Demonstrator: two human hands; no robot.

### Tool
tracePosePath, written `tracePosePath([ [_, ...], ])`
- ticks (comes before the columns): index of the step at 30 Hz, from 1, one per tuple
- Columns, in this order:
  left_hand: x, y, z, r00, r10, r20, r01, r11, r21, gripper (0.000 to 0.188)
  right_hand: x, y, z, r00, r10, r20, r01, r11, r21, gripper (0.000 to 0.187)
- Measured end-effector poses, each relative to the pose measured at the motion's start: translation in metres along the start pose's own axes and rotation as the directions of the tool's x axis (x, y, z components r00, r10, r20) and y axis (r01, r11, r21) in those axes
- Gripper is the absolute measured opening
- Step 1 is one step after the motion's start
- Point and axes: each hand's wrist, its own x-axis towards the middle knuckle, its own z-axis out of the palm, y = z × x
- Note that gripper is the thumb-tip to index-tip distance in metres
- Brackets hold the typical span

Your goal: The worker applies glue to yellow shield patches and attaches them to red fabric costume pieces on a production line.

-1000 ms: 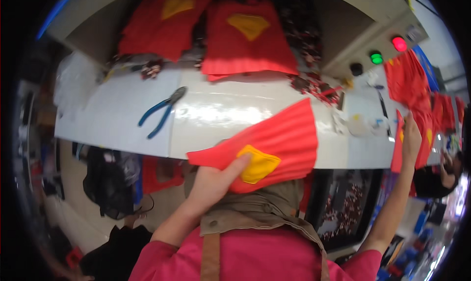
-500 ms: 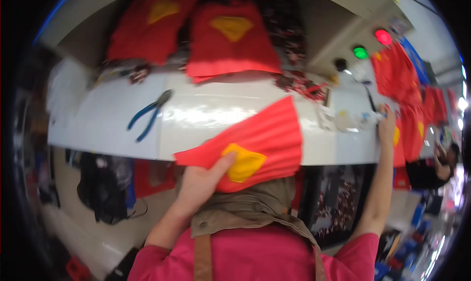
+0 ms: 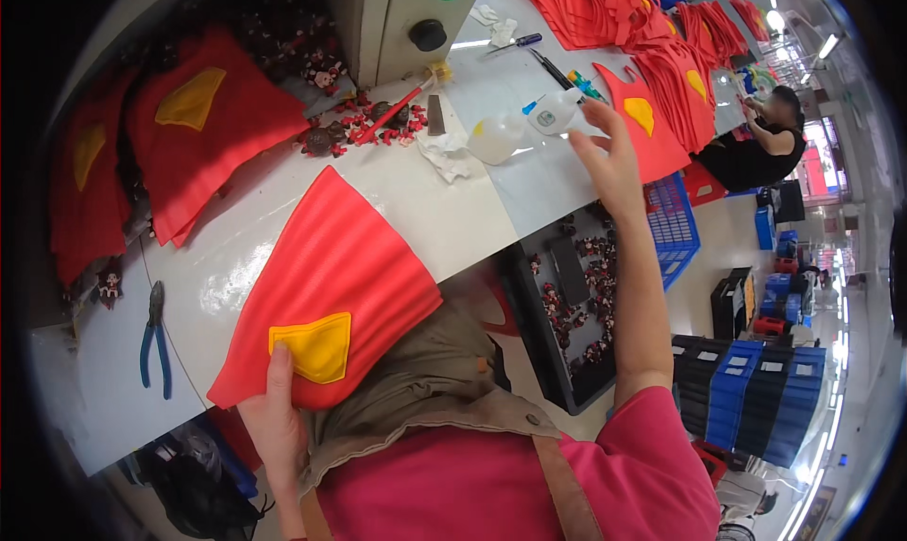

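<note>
My left hand (image 3: 276,423) grips the lower left of a small red cape (image 3: 331,248), its thumb pressed on the yellow patch (image 3: 323,347). The cape fans out above the bench's front edge and my lap. My right hand (image 3: 612,158) reaches over the bench with fingers apart, beside a small clear bottle (image 3: 553,118) with a blue needle tip. No object shows between those fingers. A rounded translucent container (image 3: 496,139) lies left of the bottle. Right of the hand, another red cape (image 3: 642,116) lies near the bench edge.
Blue-handled nippers (image 3: 155,338) lie at the left. Red capes (image 3: 217,125) rest on small figures under the shelf; piles (image 3: 680,78) lie far right. Below the bench are a black tray (image 3: 572,295) of figures and a blue basket (image 3: 671,234). Another person (image 3: 770,135) sits beyond.
The view has turned to the right. My left hand still holds the cape. My right hand, earlier stretched far right by the bottle, now shows its fingers spread beside it.
</note>
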Motion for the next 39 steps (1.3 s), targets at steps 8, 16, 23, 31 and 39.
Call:
tracePosePath([
  [8,0.000,-0.003,-0.004,0.998,0.046,0.043,-0.046,0.999,0.004,0.037,0.010,-0.012,0.037,0.995,0.101,0.007,-0.101,0.991,0.086,0.039],
  [16,0.002,-0.003,-0.004,1.000,0.007,0.000,-0.007,1.000,-0.001,0.037,0.004,-0.009,0.031,0.983,0.164,0.078,-0.172,0.979,0.111,0.032],
  [23,0.003,-0.004,-0.002,0.999,0.004,-0.036,-0.003,1.000,0.029,0.039,-0.011,-0.022,0.014,0.970,0.200,0.140,-0.237,0.912,0.335,0.032],
  [31,0.003,-0.004,-0.002,1.000,0.023,-0.019,-0.023,1.000,0.015,0.043,-0.031,-0.044,-0.008,0.964,0.188,0.190,-0.254,0.861,0.440,0.035],
  [39,0.003,-0.006,-0.002,0.999,0.040,-0.002,-0.040,0.999,-0.012,0.042,-0.044,-0.055,-0.017,0.970,0.138,0.203,-0.229,0.800,0.554,0.043],
])
